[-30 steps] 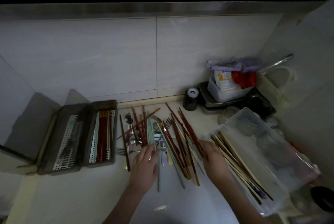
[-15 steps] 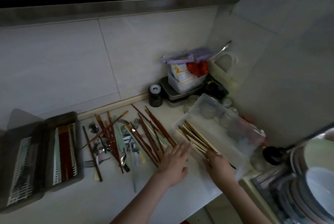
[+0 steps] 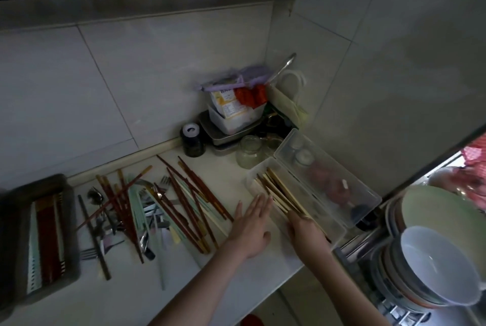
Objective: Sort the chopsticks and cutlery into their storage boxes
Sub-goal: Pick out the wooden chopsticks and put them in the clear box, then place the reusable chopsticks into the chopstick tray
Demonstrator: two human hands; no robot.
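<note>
Dark box cut by left edge (far compartment unseen)

Left hand lies flat on the worktop; right hand grips pale chopsticks in the clear box.

Loose chopsticks and cutlery pile lying mid-counter, dark box sitting at left, clear box holding chopsticks at right, stacked bowls sitting further right.
</note>
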